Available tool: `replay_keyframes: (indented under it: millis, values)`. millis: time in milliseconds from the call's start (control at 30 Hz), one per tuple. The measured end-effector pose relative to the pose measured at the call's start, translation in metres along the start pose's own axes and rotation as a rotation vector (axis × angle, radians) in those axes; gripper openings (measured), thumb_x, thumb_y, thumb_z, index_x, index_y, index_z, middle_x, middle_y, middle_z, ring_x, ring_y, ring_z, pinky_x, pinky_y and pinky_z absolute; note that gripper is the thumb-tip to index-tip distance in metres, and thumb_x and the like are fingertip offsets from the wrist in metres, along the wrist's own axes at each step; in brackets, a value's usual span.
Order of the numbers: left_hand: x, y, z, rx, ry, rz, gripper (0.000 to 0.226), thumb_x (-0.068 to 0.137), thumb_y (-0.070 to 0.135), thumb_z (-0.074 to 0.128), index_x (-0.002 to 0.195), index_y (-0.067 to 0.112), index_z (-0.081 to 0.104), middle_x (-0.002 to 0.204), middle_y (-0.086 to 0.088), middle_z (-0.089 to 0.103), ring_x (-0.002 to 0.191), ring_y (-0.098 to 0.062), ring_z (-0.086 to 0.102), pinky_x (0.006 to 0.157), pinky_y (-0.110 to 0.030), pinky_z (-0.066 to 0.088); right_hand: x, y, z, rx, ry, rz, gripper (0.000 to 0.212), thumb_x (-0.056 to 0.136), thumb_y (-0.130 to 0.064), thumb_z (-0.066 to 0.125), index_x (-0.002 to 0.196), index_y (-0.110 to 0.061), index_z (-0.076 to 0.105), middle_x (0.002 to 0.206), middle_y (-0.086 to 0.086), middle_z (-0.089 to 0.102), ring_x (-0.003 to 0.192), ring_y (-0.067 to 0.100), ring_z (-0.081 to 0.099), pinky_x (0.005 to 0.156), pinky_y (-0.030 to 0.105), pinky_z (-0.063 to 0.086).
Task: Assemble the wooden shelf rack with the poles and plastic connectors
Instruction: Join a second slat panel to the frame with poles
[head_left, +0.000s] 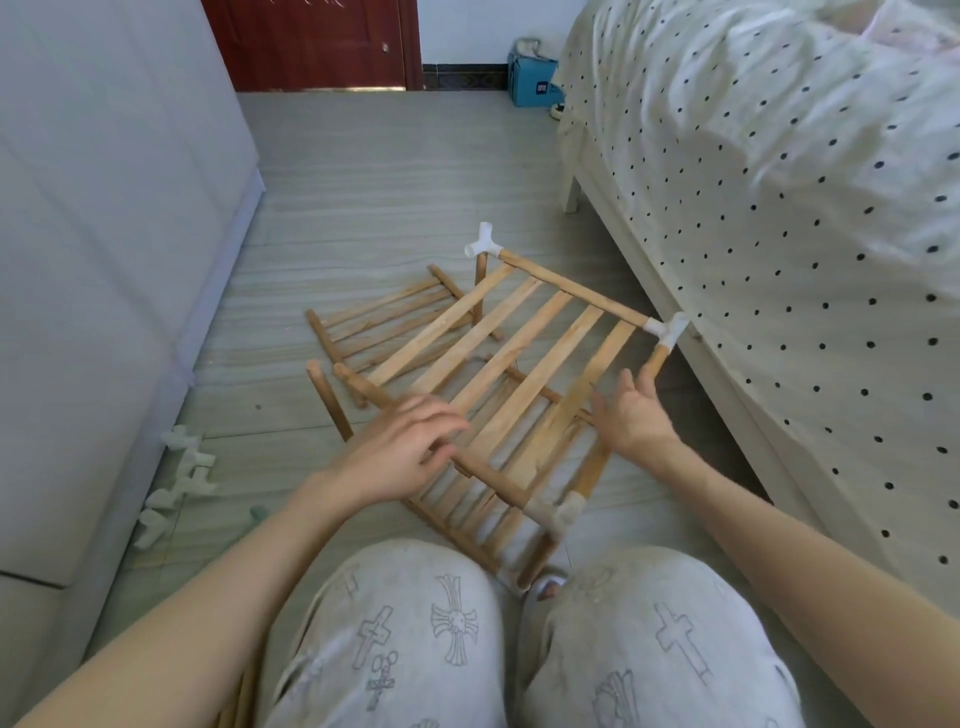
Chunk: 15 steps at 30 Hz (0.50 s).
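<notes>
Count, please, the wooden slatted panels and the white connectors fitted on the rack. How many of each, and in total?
Panels: 3 (top one, one under it, one on the floor behind)
Fitted connectors: 3 (far left, far right, near right)
Total: 6
Loose connectors by the wall are too blurred to count.

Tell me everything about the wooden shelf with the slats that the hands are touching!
The wooden shelf is a light-brown panel of flat slats between two round rails, raised and tilted above the floor. White plastic connectors cap three of its corners; the near left rail end is bare. Short poles hang from the connectors. The left hand rests on the near rail; the right hand touches its right side. More slatted panels lie beneath.
</notes>
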<state>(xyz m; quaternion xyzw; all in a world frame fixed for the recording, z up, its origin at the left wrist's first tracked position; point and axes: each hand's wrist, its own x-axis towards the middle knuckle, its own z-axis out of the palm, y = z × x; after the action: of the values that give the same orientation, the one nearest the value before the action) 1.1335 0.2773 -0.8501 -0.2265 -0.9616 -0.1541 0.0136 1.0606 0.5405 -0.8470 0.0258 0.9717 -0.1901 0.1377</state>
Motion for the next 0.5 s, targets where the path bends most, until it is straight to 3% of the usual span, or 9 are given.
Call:
replay_keyframes:
  millis: [67,133,200,267,367,433,500]
  values:
    - [-0.009,-0.022,-0.004,0.127,-0.096,-0.212,0.048,0.096,0.036,0.043,0.142,0.023,0.036,0.149,-0.002,0.029,0.139,-0.019,0.021,0.115,-0.041,0.019,-0.008,-0.009,0.015,-0.084,-0.015,0.031,0.057,0.099,-0.024,0.034,0.143,0.008,0.018,0.151,0.023,0.008,0.142,0.035,0.003,0.117,0.041,0.006]
    - [-0.019,-0.037,-0.005,0.135,-0.177,-0.380,0.053,0.097,0.034,0.041,0.147,0.026,0.024,0.155,0.000,0.014,0.144,-0.021,0.008,0.117,-0.044,0.010,-0.009,-0.009,0.020,-0.128,-0.001,0.029,0.063,0.094,-0.011,0.037,0.143,0.011,0.004,0.152,0.024,0.005,0.142,0.036,-0.005,0.118,0.040,-0.002]
    - [-0.024,-0.037,-0.004,0.149,-0.162,-0.383,0.052,0.096,0.030,0.042,0.145,0.029,0.026,0.154,0.003,0.018,0.144,-0.020,0.008,0.117,-0.046,0.006,-0.006,-0.004,0.017,-0.068,0.000,-0.005,0.069,0.089,0.004,0.037,0.144,0.008,-0.004,0.153,0.023,-0.005,0.142,0.034,-0.013,0.118,0.039,-0.003]
    - [-0.020,-0.030,-0.004,0.211,-0.083,-0.320,0.045,0.095,0.034,0.043,0.139,0.028,0.039,0.144,0.004,0.036,0.139,-0.021,0.020,0.116,-0.045,0.011,-0.001,0.002,0.010,0.006,-0.019,-0.056,0.070,0.091,0.008,0.036,0.147,0.002,-0.004,0.155,0.018,-0.009,0.142,0.031,-0.017,0.118,0.039,-0.001]
    - [-0.012,-0.020,-0.010,0.203,-0.046,-0.255,0.036,0.092,0.043,0.045,0.124,0.028,0.052,0.118,0.005,0.050,0.117,-0.017,0.040,0.098,-0.035,0.035,0.004,0.001,-0.001,0.068,-0.039,-0.109,0.069,0.095,0.000,0.041,0.149,-0.005,-0.001,0.156,0.011,-0.014,0.145,0.028,0.000,0.116,0.033,0.015]
    - [-0.016,-0.018,-0.012,0.200,-0.065,-0.209,0.033,0.091,0.044,0.049,0.121,0.031,0.053,0.111,0.007,0.048,0.111,-0.014,0.041,0.091,-0.032,0.035,0.005,-0.006,0.000,0.090,0.015,-0.086,0.070,0.094,-0.004,0.045,0.149,-0.003,0.001,0.156,0.012,-0.012,0.141,0.029,0.021,0.110,0.033,0.027]
    - [-0.024,-0.019,-0.013,0.164,-0.069,-0.200,0.029,0.091,0.040,0.052,0.119,0.032,0.054,0.109,0.008,0.046,0.109,-0.011,0.040,0.083,-0.029,0.033,0.000,-0.013,0.007,0.133,0.035,-0.025,0.072,0.093,-0.004,0.046,0.148,-0.002,0.000,0.156,0.015,-0.005,0.137,0.033,0.029,0.107,0.036,0.032]
